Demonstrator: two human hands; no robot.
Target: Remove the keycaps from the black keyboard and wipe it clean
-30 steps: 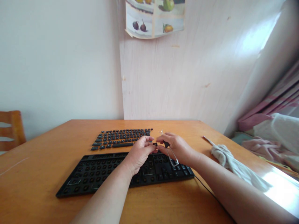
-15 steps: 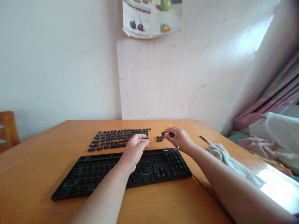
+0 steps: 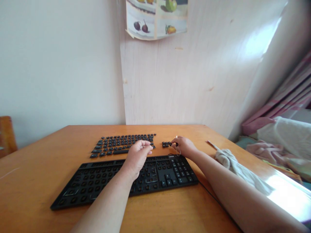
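Note:
The black keyboard lies across the table, with most keys on its left and middle stripped to bare sockets and the number pad keys still fitted. Above it, my left hand is closed in a pinch; whatever its fingertips hold is too small to make out. My right hand is curled beyond the keyboard's far edge around a wire keycap puller, whose thin loops stick out. Its fingertips reach the small group of black keycaps. Loose keycaps stand in rows behind the keyboard, partly hidden by my left hand.
A grey cloth with a thin stick lies on the wooden table at the right. The keyboard cable runs toward the front edge. A chair back stands left, and piled fabric lies at right.
My right hand has lowered a keycap from its fingertips into the small group on the table. My left hand stays pinched above the keyboard. The view has shifted slightly.

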